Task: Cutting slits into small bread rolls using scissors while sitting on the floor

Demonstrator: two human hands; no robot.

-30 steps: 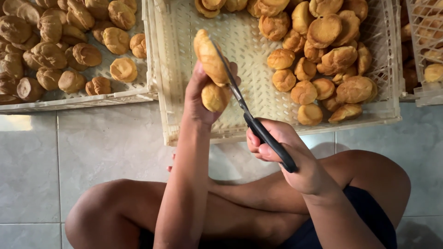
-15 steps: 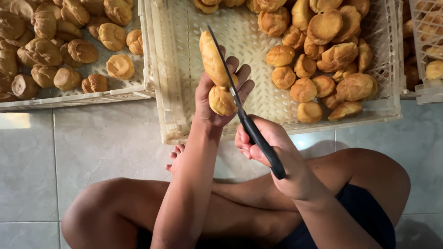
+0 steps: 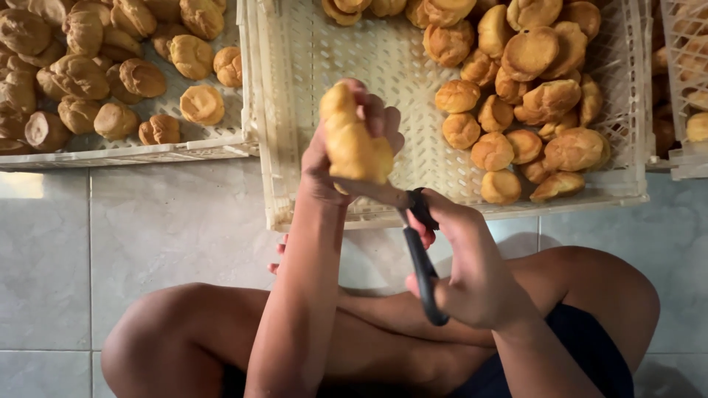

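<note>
— Pastry first: where is it?
— Golden puff pastry is held up over the near edge of the cream plastic crate, gripped in the left hand, whose fingers curl round its top and back.

— And the other hand?
— The right hand is closed round the black handle of a knife. The blade runs up to the underside of the pastry; how far it has gone in, I cannot tell, since the pastry and the fingers hide the tip.

— What lies in that crate?
— A heap of round baked puffs fills its right half and far end. The left half shows bare lattice floor.

— Anything beside it?
— A second crate to the left holds darker brown puffs, packed close. A third crate shows at the right edge of the view, with a few more pieces in it.

— And underneath?
— Pale grey floor tiles. The person sits cross-legged on them, bare knees below the forearms, dark shorts at the lower right.
</note>
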